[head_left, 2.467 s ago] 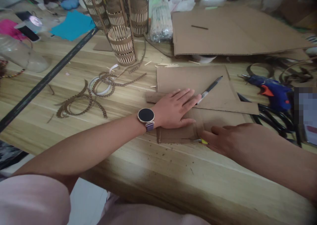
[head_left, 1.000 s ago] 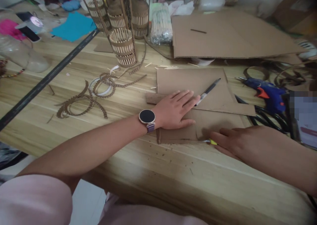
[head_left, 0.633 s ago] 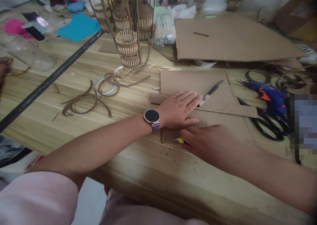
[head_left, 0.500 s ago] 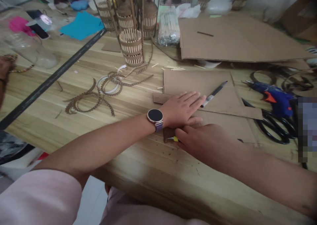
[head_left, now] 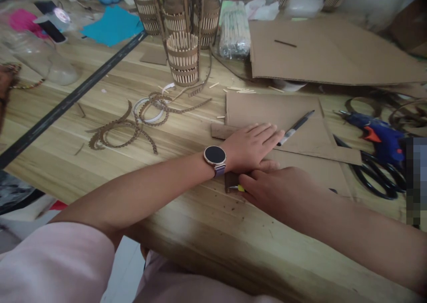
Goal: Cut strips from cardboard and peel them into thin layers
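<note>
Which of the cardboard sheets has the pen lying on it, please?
The nearer sheet, partly covered by the left hand: the black pen lies slantwise on it, whereas the bigger sheet farther back bears a thin dark strip, no pen.

The right hand hides most of the cutter, leaving little beyond its blade and yellow part in sight. Under the left hand, a stretch of the cardboard strip is covered; farther right, that strip hides part of the black scissors. A pixelated object is cut off by the right edge. At the far side, the large cardboard conceals most of a white bowl, and the top edge crops the tall frames. Crumbs on the near side are too small to identify
</note>
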Motion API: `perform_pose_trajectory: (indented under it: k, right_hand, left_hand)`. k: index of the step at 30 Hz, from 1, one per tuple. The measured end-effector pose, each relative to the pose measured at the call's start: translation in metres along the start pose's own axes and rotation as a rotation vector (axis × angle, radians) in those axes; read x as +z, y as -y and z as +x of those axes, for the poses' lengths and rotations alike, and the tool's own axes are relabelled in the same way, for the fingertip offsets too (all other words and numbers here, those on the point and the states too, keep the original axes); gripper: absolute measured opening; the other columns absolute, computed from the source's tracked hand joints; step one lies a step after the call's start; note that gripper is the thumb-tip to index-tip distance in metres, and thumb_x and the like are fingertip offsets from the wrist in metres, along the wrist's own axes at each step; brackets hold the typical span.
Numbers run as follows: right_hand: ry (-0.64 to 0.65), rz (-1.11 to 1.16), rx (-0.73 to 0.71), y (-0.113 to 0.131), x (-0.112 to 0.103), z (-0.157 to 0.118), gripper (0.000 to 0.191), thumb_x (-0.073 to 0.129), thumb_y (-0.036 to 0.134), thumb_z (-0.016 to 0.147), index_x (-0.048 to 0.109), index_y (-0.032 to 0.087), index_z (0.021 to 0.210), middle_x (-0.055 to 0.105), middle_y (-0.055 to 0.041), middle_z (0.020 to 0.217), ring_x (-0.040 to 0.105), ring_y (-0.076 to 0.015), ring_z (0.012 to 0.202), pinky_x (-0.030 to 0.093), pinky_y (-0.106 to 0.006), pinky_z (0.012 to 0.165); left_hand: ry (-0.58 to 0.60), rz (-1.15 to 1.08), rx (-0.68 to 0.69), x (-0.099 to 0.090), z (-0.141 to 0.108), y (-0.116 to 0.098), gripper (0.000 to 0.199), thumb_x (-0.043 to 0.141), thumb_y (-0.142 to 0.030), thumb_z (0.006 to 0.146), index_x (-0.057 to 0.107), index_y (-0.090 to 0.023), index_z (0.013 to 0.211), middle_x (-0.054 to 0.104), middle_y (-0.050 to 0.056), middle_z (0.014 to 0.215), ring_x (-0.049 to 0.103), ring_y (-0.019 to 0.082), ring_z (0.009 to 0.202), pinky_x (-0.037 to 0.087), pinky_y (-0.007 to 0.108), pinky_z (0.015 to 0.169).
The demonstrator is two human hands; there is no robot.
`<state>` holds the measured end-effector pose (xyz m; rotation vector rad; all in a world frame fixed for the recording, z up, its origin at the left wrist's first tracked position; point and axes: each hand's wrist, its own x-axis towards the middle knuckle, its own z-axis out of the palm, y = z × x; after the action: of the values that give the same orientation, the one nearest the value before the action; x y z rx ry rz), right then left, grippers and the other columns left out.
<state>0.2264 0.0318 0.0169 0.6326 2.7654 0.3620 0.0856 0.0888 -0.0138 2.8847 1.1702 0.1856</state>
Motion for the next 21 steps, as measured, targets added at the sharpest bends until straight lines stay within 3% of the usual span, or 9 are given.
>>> perform_pose_trajectory:
  k: [8, 12, 15, 18, 21]
  right_hand:
    - [0.076, -0.095, -0.051, 0.005, -0.033, 0.009, 0.029, 0.054, -0.006, 0.064, 0.055, 0.022, 0.071, 0.064, -0.0027, 0.055, 0.06, -0.0176, 0.048, 0.016, -0.03, 0.047]
    - [0.079, -0.068, -0.046, 0.0, -0.029, 0.006, 0.032, 0.053, -0.008, 0.061, 0.057, 0.022, 0.074, 0.067, -0.004, 0.062, 0.063, -0.0183, 0.052, 0.013, -0.03, 0.045]
    - [0.165, -0.049, -0.026, -0.004, -0.023, 0.002, 0.031, 0.055, -0.005, 0.06, 0.058, 0.021, 0.076, 0.07, -0.0045, 0.07, 0.06, -0.0162, 0.049, 0.009, -0.029, 0.043]
    - [0.225, -0.023, 0.008, -0.008, -0.018, -0.003, 0.029, 0.054, -0.003, 0.061, 0.059, 0.021, 0.077, 0.067, -0.0026, 0.067, 0.057, -0.0152, 0.043, 0.006, -0.029, 0.04]
    - [0.192, 0.027, 0.018, -0.013, -0.011, -0.013, 0.028, 0.053, -0.001, 0.065, 0.06, 0.02, 0.081, 0.063, -0.0008, 0.063, 0.057, -0.0157, 0.042, 0.006, -0.03, 0.04]
  left_hand:
    - [0.043, 0.009, 0.016, 0.0, -0.001, 0.0, 0.076, 0.037, -0.055, 0.101, 0.028, -0.002, 0.154, 0.028, 0.019, 0.161, 0.025, 0.028, 0.15, 0.017, 0.041, 0.122]
    - [0.084, 0.026, 0.039, -0.001, -0.001, 0.0, 0.074, 0.036, -0.055, 0.102, 0.026, -0.004, 0.155, 0.024, 0.018, 0.163, 0.023, 0.028, 0.151, 0.015, 0.041, 0.122]
    - [0.096, 0.031, 0.041, -0.002, -0.001, 0.0, 0.076, 0.034, -0.057, 0.102, 0.025, -0.004, 0.155, 0.023, 0.018, 0.163, 0.021, 0.028, 0.152, 0.013, 0.041, 0.123]
    - [0.086, 0.023, 0.04, -0.002, -0.001, 0.0, 0.077, 0.034, -0.059, 0.101, 0.025, -0.004, 0.155, 0.023, 0.018, 0.163, 0.021, 0.028, 0.152, 0.014, 0.042, 0.122]
    - [0.085, 0.009, 0.035, -0.002, -0.001, 0.0, 0.078, 0.035, -0.059, 0.101, 0.026, -0.004, 0.155, 0.024, 0.018, 0.163, 0.021, 0.028, 0.152, 0.015, 0.042, 0.123]
